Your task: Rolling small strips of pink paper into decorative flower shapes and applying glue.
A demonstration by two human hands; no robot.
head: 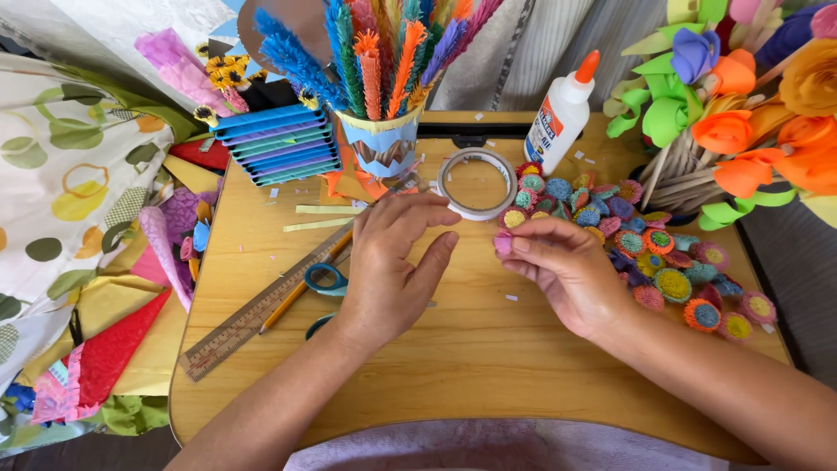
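Note:
My right hand point(567, 270) pinches a small pink paper piece point(503, 243) between thumb and forefinger, just in front of a heap of colourful fringed paper rosettes point(645, 253). Close to its left, my left hand point(392, 262) rests palm down on the wooden lap table point(471, 349) with fingers loosely curled and nothing in it. The left fingertips lie near a roll of clear tape point(477, 182). Blue-handled scissors point(324, 283) are partly hidden under the left hand.
A wooden ruler point(261, 316) and a pencil point(305, 283) lie at the left. A glue bottle point(562, 109), a cup of fringed paper sticks point(384, 139), paper flowers point(741, 131) and stacked paper sheets point(279, 144) line the back. Loose papers and fabric crowd the left side.

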